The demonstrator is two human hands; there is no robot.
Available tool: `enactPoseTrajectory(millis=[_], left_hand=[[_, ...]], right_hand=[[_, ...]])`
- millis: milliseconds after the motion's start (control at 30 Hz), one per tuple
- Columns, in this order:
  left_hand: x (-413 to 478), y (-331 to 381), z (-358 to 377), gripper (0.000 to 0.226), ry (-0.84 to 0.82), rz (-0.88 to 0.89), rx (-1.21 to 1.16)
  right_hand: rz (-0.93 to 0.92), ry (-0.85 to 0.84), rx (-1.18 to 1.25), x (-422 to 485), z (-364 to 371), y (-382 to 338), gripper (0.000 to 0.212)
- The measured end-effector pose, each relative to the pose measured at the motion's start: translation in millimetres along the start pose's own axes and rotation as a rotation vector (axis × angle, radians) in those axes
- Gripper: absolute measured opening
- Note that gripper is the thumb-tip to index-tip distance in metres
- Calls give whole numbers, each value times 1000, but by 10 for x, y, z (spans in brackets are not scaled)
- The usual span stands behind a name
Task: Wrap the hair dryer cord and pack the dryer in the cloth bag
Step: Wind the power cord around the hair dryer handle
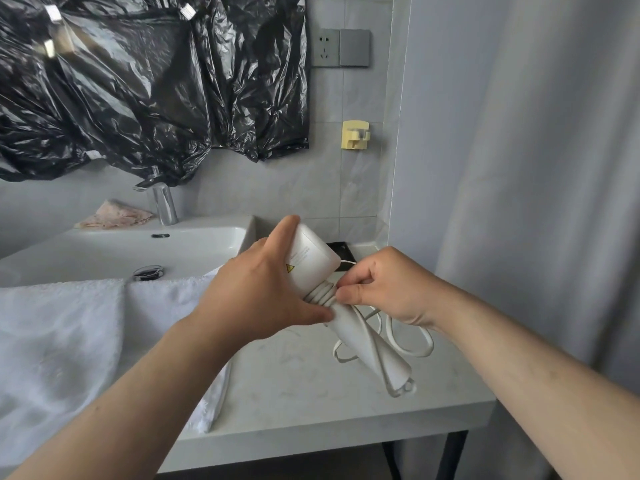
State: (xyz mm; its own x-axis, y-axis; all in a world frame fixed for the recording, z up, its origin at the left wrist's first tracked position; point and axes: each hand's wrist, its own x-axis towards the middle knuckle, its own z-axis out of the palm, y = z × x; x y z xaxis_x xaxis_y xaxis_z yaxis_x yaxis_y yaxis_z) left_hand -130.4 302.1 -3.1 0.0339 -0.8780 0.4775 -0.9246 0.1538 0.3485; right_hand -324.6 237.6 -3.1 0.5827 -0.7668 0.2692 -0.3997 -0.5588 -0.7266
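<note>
A white hair dryer [313, 258] is held above the marble counter [294, 386], its handle pointing down and to the right. My left hand [263, 289] grips the dryer's body where it meets the handle. Several turns of the white cord [320, 294] lie wound round the top of the handle. My right hand [384, 285] pinches the cord at those turns. The loose rest of the cord loops [412, 344] hang beside the handle onto the counter. No cloth bag is in view.
A white sink [104, 251] with a chrome tap [162, 202] sits to the left; white towels [69, 341] drape its front edge. A black tray [341, 254] lies behind the dryer. A wall socket [325, 47], a yellow hook [355, 134] and black plastic sheeting [156, 81] are above.
</note>
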Motion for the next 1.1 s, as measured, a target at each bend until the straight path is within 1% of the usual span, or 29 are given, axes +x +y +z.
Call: enactPoseTrajectory(millis=[67, 133, 233, 300, 333, 400, 433, 467, 533, 633, 700, 767, 833, 933, 1033, 1100], left_hand=[[14, -28, 35, 124, -15, -31, -68], [13, -77, 43, 126, -14, -56, -134], [-2, -135, 20, 127, 13, -39, -145], [2, -152, -16, 126, 23, -35, -85], [17, -167, -36, 125, 30, -38, -31], [67, -213, -85, 126, 49, -51, 58], [95, -242, -113, 126, 59, -56, 85], [123, -272, -139, 127, 68, -59, 106], [172, -322, -182, 126, 77, -69, 158], [224, -393, -213, 125, 94, -93, 206], [244, -445, -219, 124, 101, -108, 214], [250, -504, -221, 124, 99, -123, 227], [248, -580, -226, 124, 94, -145, 238], [244, -706, -239, 120, 118, -205, 195], [251, -749, -261, 118, 172, -243, 126], [264, -721, -278, 119, 194, -243, 85]], right_hand=[[-5, -2, -1, 13, -7, 26, 6], [-16, -10, -12, 18, -28, 26, 11], [-11, -45, -46, 5, -44, -15, 16], [21, -66, -219, 10, -66, -8, 24], [46, -66, -356, 15, -83, -3, 33], [66, -57, -595, 19, -121, 35, 59], [59, -53, -662, 17, -137, 59, 67], [48, -48, -703, 9, -150, 72, 70], [24, -34, -749, -7, -171, 58, 65], [-9, -17, -764, -36, -194, 19, 44], [-45, -4, -774, -59, -210, 35, 33], [-95, 50, -784, -93, -247, 65, 22], [-155, 149, -810, -125, -320, 92, 22], [-160, 221, -862, -164, -440, 158, 37], [-72, 167, -916, -190, -397, 290, 44], [33, 83, -895, -182, -287, 385, 42]])
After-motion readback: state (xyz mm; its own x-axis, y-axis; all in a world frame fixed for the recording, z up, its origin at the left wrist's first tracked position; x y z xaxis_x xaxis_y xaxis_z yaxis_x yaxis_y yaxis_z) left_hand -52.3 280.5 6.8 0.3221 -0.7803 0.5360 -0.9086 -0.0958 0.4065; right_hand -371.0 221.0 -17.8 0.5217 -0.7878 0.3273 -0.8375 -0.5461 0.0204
